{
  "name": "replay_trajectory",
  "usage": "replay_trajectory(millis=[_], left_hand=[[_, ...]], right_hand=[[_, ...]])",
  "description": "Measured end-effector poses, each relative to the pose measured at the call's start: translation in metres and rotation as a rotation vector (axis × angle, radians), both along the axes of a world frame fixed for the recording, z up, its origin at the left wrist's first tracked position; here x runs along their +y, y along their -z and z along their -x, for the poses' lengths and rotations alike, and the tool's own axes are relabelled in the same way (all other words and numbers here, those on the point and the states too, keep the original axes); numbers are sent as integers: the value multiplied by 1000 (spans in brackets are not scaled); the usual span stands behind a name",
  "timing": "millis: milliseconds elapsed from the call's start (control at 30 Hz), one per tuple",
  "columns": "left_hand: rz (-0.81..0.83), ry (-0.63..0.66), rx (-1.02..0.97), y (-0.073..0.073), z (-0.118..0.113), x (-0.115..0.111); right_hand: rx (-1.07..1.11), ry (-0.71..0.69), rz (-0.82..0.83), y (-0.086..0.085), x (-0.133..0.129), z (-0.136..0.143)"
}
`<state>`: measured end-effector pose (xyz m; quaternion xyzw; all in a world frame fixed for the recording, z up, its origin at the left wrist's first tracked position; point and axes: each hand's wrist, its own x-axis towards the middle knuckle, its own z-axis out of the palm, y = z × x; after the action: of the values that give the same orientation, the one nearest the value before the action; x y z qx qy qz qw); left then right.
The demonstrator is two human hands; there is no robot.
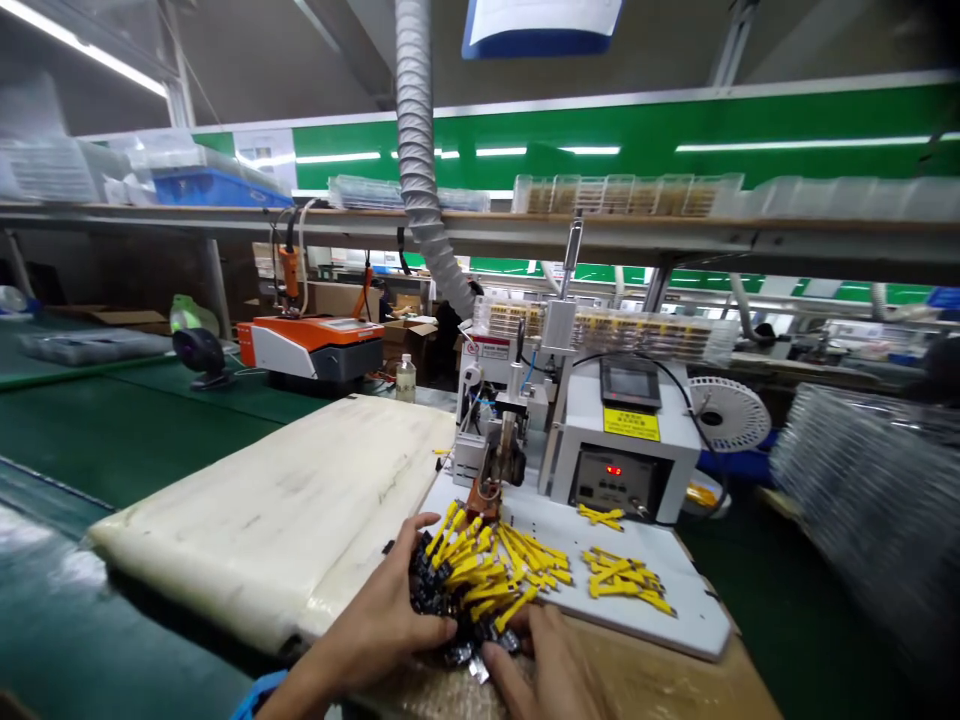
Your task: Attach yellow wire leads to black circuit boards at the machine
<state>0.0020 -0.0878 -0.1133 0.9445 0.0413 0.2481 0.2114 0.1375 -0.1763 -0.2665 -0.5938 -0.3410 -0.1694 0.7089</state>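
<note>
A heap of yellow cable pieces with black ends [474,575] lies at the front edge of a white machine plate [664,625]. Around the heap's left side curves my left hand [386,610], fingers spread and thumb against the black ends. My right hand [551,665] is at the near right side of the heap, fingers apart, its thumb beside the black ends; part of it is cut off by the lower frame edge. Further right on the plate are a smaller yellow group [626,580] and a few pieces [601,517] by the control box.
Behind the heap stands a bench machine [506,440] with a control box [622,450]. A wrapped cream slab [285,510] lies left. Beyond are a bottle [406,380], an orange-white machine [311,345] and a white fan [727,413]. Clear trays [870,500] are stacked right.
</note>
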Motion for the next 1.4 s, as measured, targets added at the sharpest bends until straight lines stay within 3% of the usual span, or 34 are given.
replay_trajectory(millis=[233,333,467,667,867,1133,1233,1400], left_hand=[[-83,45,81,-11,-4,-1],[-77,24,-48,-1,0,3],[-5,-115,-290,17,12,13],[-16,-198,-317,24,27,22],[40,-293,-490,29,29,29],[-196,-270,-258,25,44,27],[-107,-258,-294,28,45,23],[155,-261,-582,33,32,20]], right_hand=[[57,-191,-128,-19,16,8],[34,-196,-174,-35,18,17],[-39,-217,-211,-50,20,33],[-21,-390,-254,-58,28,46],[6,-253,-254,-64,37,50],[-55,-102,-261,-61,46,61],[-99,-64,-283,-60,49,62],[-95,-13,-325,-63,48,59]])
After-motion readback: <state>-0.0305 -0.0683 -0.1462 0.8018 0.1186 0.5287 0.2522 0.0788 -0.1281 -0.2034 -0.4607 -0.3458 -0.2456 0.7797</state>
